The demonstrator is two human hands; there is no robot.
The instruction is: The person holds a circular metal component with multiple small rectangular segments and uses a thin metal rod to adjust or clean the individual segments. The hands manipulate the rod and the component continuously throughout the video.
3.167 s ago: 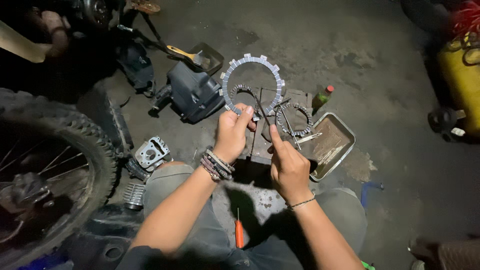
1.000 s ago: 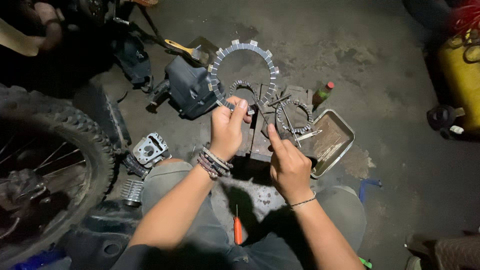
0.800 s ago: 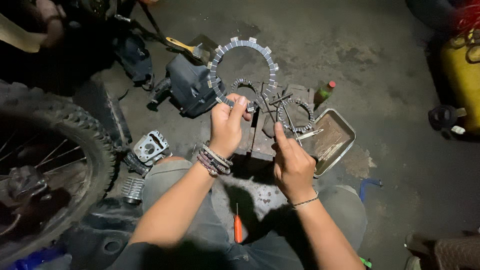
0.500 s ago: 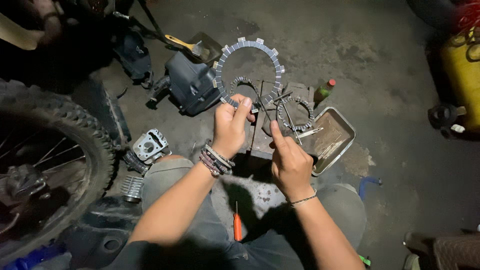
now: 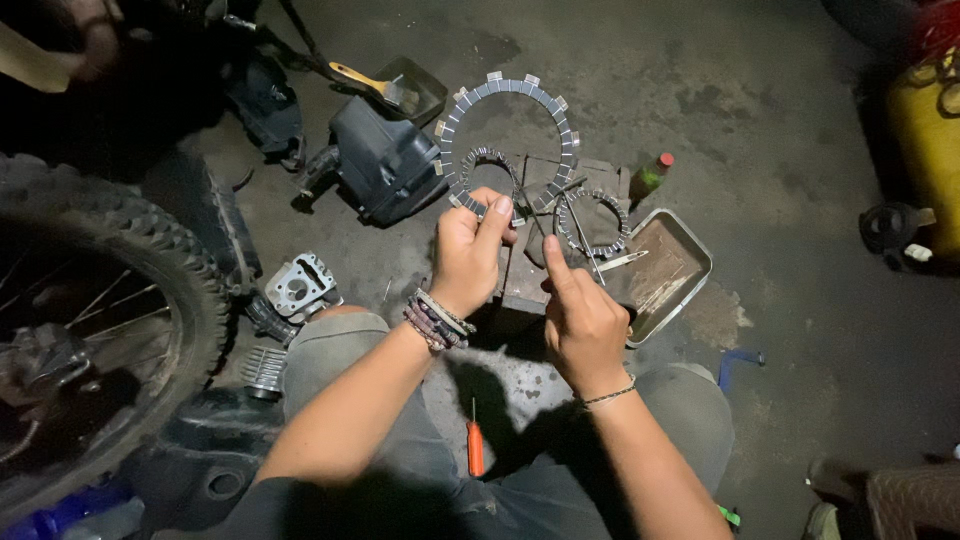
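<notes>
Lower arc of the toothed ring hidden behind the left hand. Thin rods vanishing into the right hand; grip on them not visible. Knobby tyre cut off by the left edge. Yellow container cropped at the right edge. Screwdriver shaft too dim to make out. Tray contents too small to tell.

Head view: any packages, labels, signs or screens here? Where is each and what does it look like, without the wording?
No signs or screens.
Small bottle: on the floor beyond the metal tray, green body, red cap; any label too small to tell.
Yellow container: right edge of the view, rounded, partly cut off, no label visible.
</notes>
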